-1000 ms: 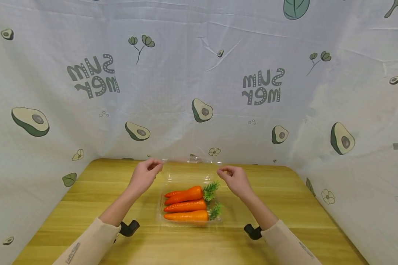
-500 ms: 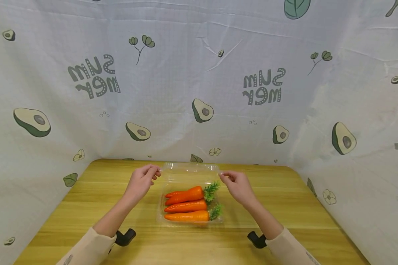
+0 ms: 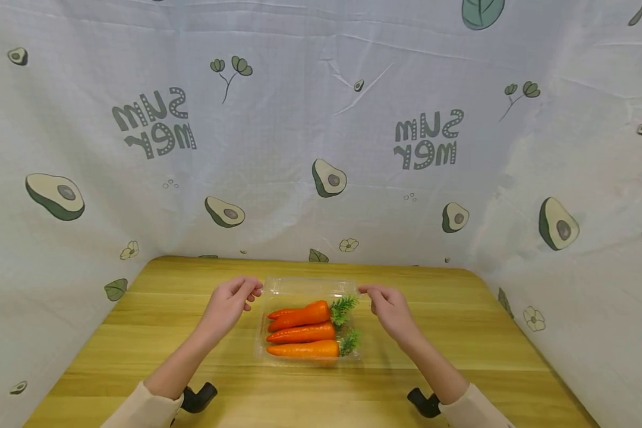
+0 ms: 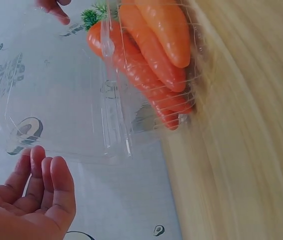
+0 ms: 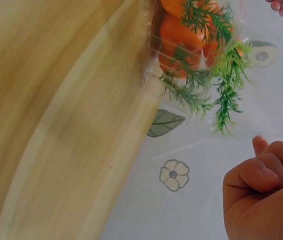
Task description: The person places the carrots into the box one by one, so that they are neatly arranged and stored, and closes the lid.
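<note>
A clear plastic clamshell box point(image 3: 259, 356) sits on the table in the head view, its see-through lid point(image 3: 310, 287) raised at the far side. Several orange carrots point(image 3: 302, 333) with green tops point(image 3: 344, 309) lie inside, tips to the left. My left hand point(image 3: 228, 305) is at the lid's left corner; in the left wrist view its loosely bent fingers point(image 4: 61, 185) touch the lid's edge, thumb apart from them. My right hand point(image 3: 390, 309) has its index finger stretched to the lid's right corner. In the right wrist view the other fingers point(image 5: 269, 175) are curled.
The wooden table point(image 3: 310, 398) ends at a white cloth backdrop point(image 3: 278, 119) printed with avocados, close behind the lid. Black curved pieces point(image 3: 199, 398) show at both wrists.
The lid's upper edge has come down and toward me, and both hands have moved down with it. The carrots and the box's base stay put.
</note>
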Demonstrator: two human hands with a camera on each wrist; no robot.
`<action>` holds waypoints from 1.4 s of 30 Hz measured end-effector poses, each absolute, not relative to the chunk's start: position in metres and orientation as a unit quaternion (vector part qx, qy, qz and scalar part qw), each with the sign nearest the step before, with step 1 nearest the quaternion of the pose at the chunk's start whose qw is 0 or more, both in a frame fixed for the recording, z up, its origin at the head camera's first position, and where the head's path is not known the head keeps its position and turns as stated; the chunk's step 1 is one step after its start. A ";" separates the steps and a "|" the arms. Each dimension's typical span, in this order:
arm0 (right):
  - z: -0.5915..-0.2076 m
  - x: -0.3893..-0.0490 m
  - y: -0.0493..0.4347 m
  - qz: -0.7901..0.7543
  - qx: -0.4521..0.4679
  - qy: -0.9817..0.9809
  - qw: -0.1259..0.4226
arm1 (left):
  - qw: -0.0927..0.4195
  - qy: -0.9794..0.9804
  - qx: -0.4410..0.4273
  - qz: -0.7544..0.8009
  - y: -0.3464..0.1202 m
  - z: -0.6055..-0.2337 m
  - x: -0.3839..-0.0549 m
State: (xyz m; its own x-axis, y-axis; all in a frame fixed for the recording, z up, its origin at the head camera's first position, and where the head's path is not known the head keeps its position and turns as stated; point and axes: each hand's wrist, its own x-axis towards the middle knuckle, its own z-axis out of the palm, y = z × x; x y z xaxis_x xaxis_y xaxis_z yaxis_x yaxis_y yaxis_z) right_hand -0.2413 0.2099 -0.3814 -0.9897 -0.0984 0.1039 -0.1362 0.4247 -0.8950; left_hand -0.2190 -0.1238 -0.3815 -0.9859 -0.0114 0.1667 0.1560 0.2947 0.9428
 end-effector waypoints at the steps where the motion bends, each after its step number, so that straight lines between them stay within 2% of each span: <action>1: -0.382 -0.240 0.211 0.537 0.065 -0.841 0.015 | 0.069 -0.800 -0.046 -0.594 -0.124 -0.382 -0.218; 20: -0.388 -0.220 0.210 0.563 -0.024 -0.824 -0.058 | 0.047 -0.828 -0.043 -0.557 -0.127 -0.395 -0.201; 35: -0.397 -0.211 0.214 0.579 0.005 -0.799 -0.164 | 0.025 -0.823 -0.049 -0.565 -0.125 -0.412 -0.194; 42: -0.401 -0.207 0.217 0.564 0.005 -0.804 -0.189 | 0.030 -0.828 -0.045 -0.558 -0.123 -0.417 -0.190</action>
